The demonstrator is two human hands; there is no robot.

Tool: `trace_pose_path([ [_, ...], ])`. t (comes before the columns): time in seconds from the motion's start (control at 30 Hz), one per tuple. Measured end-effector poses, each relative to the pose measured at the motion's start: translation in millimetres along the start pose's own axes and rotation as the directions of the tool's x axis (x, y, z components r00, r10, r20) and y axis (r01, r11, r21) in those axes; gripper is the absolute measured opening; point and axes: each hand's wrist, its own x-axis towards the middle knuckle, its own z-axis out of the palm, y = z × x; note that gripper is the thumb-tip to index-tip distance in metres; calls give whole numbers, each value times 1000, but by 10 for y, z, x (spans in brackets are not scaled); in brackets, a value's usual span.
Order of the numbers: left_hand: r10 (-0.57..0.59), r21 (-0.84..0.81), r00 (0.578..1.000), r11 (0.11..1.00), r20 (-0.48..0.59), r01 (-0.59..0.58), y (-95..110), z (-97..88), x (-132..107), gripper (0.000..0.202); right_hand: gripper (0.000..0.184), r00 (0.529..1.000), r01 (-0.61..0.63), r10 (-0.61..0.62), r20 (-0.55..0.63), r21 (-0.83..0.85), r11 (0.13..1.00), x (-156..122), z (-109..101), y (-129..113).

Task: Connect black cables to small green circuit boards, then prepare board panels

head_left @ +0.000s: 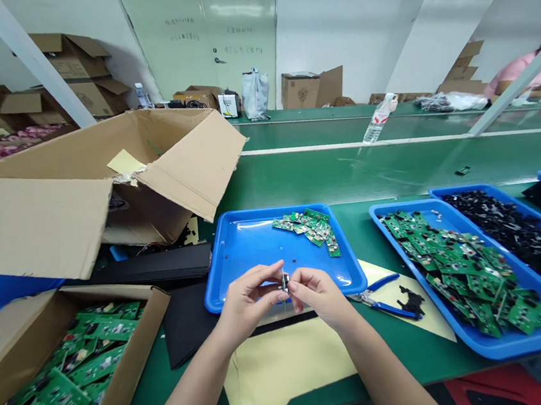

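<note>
Both of my hands meet over the front edge of a blue tray (245,258). My left hand (254,294) pinches a small circuit board (284,281), seen nearly edge-on, with a dark part on it. The fingers of my right hand (314,291) close on the same board from the other side, and they hide much of it. Several green circuit boards (314,225) lie toward the back right of the tray. Blue-handled cutters (381,298) rest on yellow paper to the right, beside a little heap of black pieces (411,302).
A second blue tray (482,350) on the right is heaped with circuit boards; black parts (513,231) fill another behind it. Cardboard boxes (156,319) crowd the left. Yellow sheets (296,366) lie in front. A water bottle (380,118) stands behind; a person in pink (520,74) sits far right.
</note>
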Motion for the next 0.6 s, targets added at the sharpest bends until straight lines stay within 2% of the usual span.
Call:
trace_pose_path([
  [0.07, -30, -29, 999, 999, -9, 30, -2, 7, 1, 37, 27, 993, 67, -80, -82, -145, 987, -6, 0, -3],
  [0.13, -63, -16, 998, 998, 3, 63, 10, 15, 7, 34, 22, 969, 130, -191, -155, -334, 933, -12, 1, -7],
  [0.2, -89, 24, 996, 996, 23, 88, 33, 21, 17, 30, 20, 929, 190, -322, -182, -513, 837, -14, -2, -6],
  [0.3, -159, 38, 987, 987, 34, 157, 57, 30, 28, 30, 19, 870, 241, -468, -154, -694, 678, -14, -11, 2],
  [0.37, -259, -51, 965, 964, 43, 261, 50, 36, 31, 35, 19, 843, 247, -524, -123, -777, 580, -14, -22, 5],
  [0.47, -400, -245, 911, 877, 100, 412, 26, 41, 32, 41, 18, 817, 263, -574, -61, -846, 463, -16, -45, -3],
  [0.6, -457, -356, 874, 799, 166, 485, 48, 30, 39, 39, 17, 784, 319, -621, -3, -856, 406, -21, -72, -19],
])
